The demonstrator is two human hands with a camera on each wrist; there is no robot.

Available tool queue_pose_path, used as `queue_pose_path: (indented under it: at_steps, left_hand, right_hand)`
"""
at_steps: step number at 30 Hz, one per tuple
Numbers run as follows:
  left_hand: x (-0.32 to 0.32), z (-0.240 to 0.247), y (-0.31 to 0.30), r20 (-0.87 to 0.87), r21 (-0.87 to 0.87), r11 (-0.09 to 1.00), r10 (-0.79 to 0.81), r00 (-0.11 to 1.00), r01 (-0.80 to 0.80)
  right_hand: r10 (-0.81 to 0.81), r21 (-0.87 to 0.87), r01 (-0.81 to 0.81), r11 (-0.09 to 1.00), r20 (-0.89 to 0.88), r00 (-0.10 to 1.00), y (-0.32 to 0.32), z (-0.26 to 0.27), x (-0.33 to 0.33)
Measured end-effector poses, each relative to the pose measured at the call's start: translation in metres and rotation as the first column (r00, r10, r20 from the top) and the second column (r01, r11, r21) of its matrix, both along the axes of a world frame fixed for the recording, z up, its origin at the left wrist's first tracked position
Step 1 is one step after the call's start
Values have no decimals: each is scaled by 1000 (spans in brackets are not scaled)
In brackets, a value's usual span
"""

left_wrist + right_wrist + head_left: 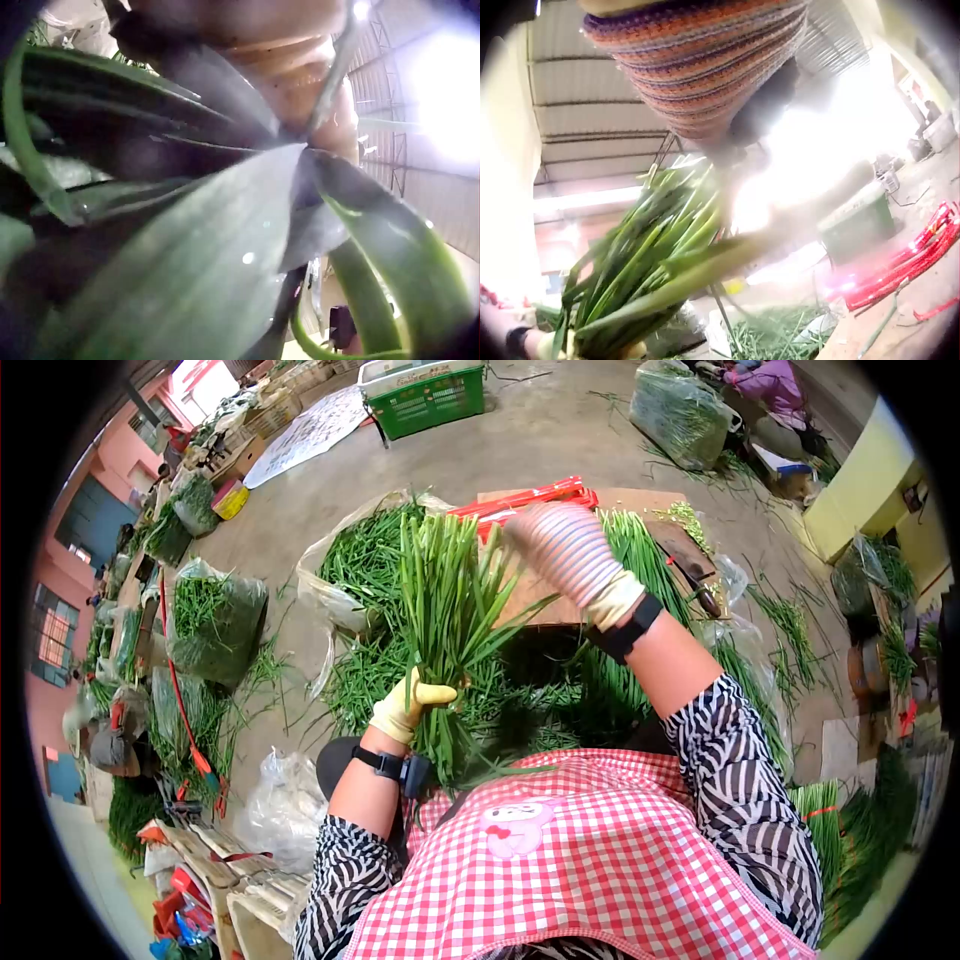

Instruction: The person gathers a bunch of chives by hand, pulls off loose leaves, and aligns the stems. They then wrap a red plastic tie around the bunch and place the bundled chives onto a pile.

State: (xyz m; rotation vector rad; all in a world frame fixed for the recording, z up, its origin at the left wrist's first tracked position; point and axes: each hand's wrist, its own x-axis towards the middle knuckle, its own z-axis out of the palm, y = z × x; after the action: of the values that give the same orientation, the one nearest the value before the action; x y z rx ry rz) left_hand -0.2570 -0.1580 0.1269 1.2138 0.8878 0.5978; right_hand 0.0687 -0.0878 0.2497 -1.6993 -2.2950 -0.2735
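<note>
One green bunch point(442, 595), gripped low by the left hand point(408, 706), looks light, bendy, easily bruised, so good spot imo; right hand point(568, 548) blurry, can't tell.

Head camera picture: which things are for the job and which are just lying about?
Seem part of the job:
green bunch, gripped by the left hand
loose greens
red strips
board

Seem just lying about:
green basket
yellow tub
crumpled plastic

head: above, forward-down | left wrist: close on leaves point(187, 262), roof point(382, 97) beyond | right wrist: forward — shares crate point(430, 408) with head
</note>
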Motion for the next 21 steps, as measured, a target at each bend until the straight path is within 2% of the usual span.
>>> queue_pose_path:
  at_steps: [1,3,4,6,7,8,9,10,13,14,15,16,17,18,19,20,21]
  left_hand:
    - [-5,-6,0,24,-70,996,54,998,-52]
    - [-10,-12,1,-31,-86,995,49,998,-51]
    - [-13,-12,1,-30,-54,998,10,999,-12]
    - [-18,-11,6,-36,14,997,-81,996,82]
    - [-17,-10,9,-40,49,989,-139,990,141]
    - [-9,3,9,1,-60,990,-131,991,131]
    - [-5,8,8,1,-65,989,-135,991,135]
    - [-1,11,7,-1,-72,988,-136,991,136]
    - [0,12,4,4,-87,988,-129,992,128]
    - [-1,9,5,14,-92,987,-128,992,128]
    - [-2,5,5,26,-98,987,-123,992,125]
    - [-8,-2,6,45,-101,990,-97,994,101]
    - [-10,-2,6,47,-94,990,-100,994,104]
    - [-11,-1,7,49,-87,991,-101,994,105]
    - [-12,0,8,48,-82,991,-102,994,106]
    - [-11,-2,8,52,-78,994,-79,996,83]
    - [-13,-3,9,42,-85,993,-76,996,80]
  right_hand:
    - [65,222,8,975,-320,945,-4,-1,15]
    - [47,272,163,948,-628,777,2,3,46]
    - [51,158,63,985,-627,777,-2,10,50]
    - [53,-75,-127,989,-626,778,-12,24,53]
    - [194,55,-196,979,-537,821,-19,22,46]
    - [321,173,-272,947,-423,848,-25,18,32]
    - [431,275,-357,893,-289,855,-29,14,19]
    - [455,330,-393,858,-138,879,-28,11,10]
    - [438,240,-405,882,-103,893,-10,0,5]
    - [242,78,-237,968,-66,968,-1,5,5]
    - [8,75,-14,997,69,998,3,10,12]
    - [23,194,9,981,-160,987,0,13,27]
    - [65,302,56,952,-377,924,-5,15,46]
    - [104,45,-95,994,-582,806,-11,20,59]
    - [61,-177,-295,939,-759,649,-20,24,68]
    - [212,-246,-484,840,-672,710,-33,28,74]
    - [309,-219,-554,803,-641,702,-47,26,71]
